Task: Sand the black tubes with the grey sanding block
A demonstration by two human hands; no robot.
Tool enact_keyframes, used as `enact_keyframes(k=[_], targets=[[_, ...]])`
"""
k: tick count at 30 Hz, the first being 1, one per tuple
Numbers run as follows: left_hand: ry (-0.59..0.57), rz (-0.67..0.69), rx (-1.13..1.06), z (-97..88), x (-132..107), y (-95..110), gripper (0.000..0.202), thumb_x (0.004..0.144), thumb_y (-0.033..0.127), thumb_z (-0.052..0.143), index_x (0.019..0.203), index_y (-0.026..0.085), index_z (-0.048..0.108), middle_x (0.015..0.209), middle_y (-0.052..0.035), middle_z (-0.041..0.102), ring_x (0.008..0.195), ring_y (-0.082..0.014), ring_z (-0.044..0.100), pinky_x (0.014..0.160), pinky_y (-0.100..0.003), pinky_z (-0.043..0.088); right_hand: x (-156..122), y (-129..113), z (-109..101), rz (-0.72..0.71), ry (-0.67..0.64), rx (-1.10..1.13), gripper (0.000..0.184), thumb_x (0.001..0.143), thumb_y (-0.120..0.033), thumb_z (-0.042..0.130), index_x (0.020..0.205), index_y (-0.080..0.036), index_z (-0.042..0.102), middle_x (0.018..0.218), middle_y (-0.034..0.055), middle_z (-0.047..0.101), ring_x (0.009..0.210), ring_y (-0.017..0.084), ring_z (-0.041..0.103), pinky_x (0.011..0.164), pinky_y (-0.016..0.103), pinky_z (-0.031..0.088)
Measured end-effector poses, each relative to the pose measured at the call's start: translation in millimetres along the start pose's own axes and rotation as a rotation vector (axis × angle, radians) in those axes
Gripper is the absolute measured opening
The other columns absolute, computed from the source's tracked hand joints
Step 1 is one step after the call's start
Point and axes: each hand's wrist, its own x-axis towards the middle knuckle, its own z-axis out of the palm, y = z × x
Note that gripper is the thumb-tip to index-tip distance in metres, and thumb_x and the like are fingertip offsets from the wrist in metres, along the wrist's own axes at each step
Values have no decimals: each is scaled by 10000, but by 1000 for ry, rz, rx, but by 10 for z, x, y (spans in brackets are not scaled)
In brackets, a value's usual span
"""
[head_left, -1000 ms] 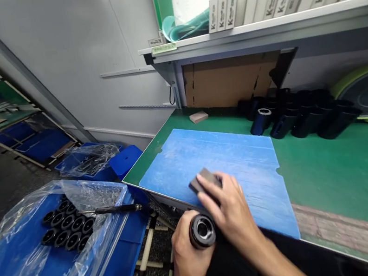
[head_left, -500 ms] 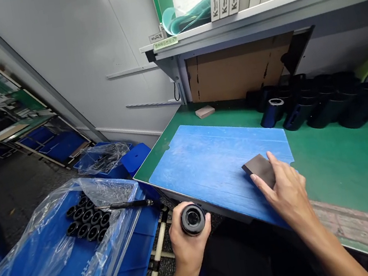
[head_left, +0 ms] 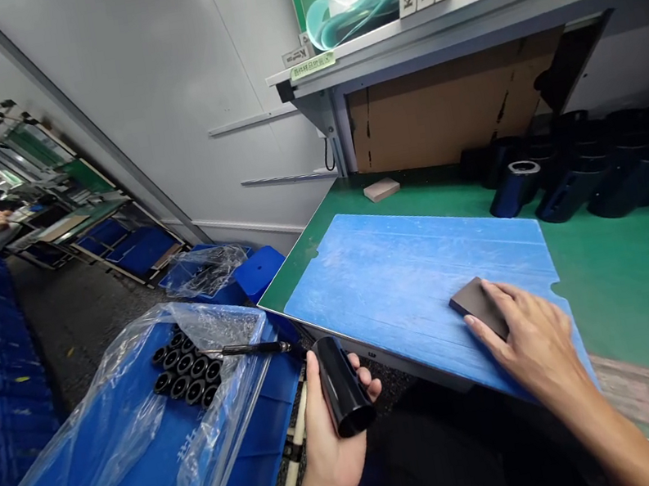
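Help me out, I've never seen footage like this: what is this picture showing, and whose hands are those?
This picture comes from a camera worn on a person's head, looking forward and down, so the two bare hands are that person's own. The left hand grips a black cylinder. The right hand rests on a dark rectangular block lying on a blue mat, which covers part of a green workbench. More black cylinders sit at the back of the bench. Black ring-shaped parts lie to the left in a blue crate with clear plastic over it.
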Motion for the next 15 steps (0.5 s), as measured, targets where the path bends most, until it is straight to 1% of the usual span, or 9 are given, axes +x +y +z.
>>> enact_keyframes(k=[2, 4, 6, 8, 10, 12, 15], targets=[[31, -14, -43, -15, 18, 32, 363, 962, 477, 582, 1051, 137, 671, 941, -92, 645, 738, -162, 632, 737, -322, 597, -2, 16, 23, -1, 3, -3, 704, 975, -685, 307, 1446, -202, 508, 1356, 150, 576, 1234, 387, 532, 1067, 578, 349], [44, 7, -21, -35, 31, 29, 366, 958, 478, 589, 1048, 132, 666, 938, -94, 646, 733, -165, 636, 743, -337, 606, -3, 29, 43, -5, 10, -6, 712, 973, -693, 302, 1434, -198, 525, 1353, 154, 575, 1233, 390, 532, 1072, 585, 342], [69, 70, 66, -61, 36, 5, 361, 938, 482, 622, 1055, 142, 659, 952, -89, 649, 744, -182, 650, 773, -405, 620, -5, 32, 49, -10, 15, -5, 714, 973, -692, 306, 1433, -193, 527, 1351, 157, 575, 1229, 388, 534, 1078, 588, 336], [117, 160, 165, -93, 36, -22, 359, 914, 485, 661, 1070, 162, 645, 965, -76, 651, 758, -197, 665, 811, -482, 624, -8, 21, 38, -15, 17, -6, 706, 975, -681, 314, 1428, -184, 532, 1347, 162, 575, 1223, 385, 537, 1081, 588, 334], [149, 240, 227, -126, 35, -39, 366, 900, 492, 680, 1097, 188, 624, 966, -60, 653, 772, -200, 680, 834, -513, 624, -9, 0, 12, -19, 10, -7, 685, 984, -659, 323, 1421, -177, 537, 1346, 168, 573, 1223, 378, 538, 1082, 583, 334], [146, 291, 261, -157, 38, -52, 372, 901, 501, 677, 1122, 212, 601, 959, -44, 653, 777, -195, 691, 829, -497, 629, -9, -25, -16, -21, 5, -8, 665, 993, -636, 327, 1415, -170, 542, 1344, 170, 574, 1227, 371, 537, 1087, 575, 333], [122, 306, 300, -181, 48, -94, 364, 910, 506, 663, 1131, 226, 586, 953, -30, 656, 770, -186, 700, 810, -459, 635, 1, -45, -34, -15, 5, -14, 659, 994, -629, 331, 1412, -168, 546, 1342, 168, 577, 1234, 372, 534, 1094, 575, 328]])
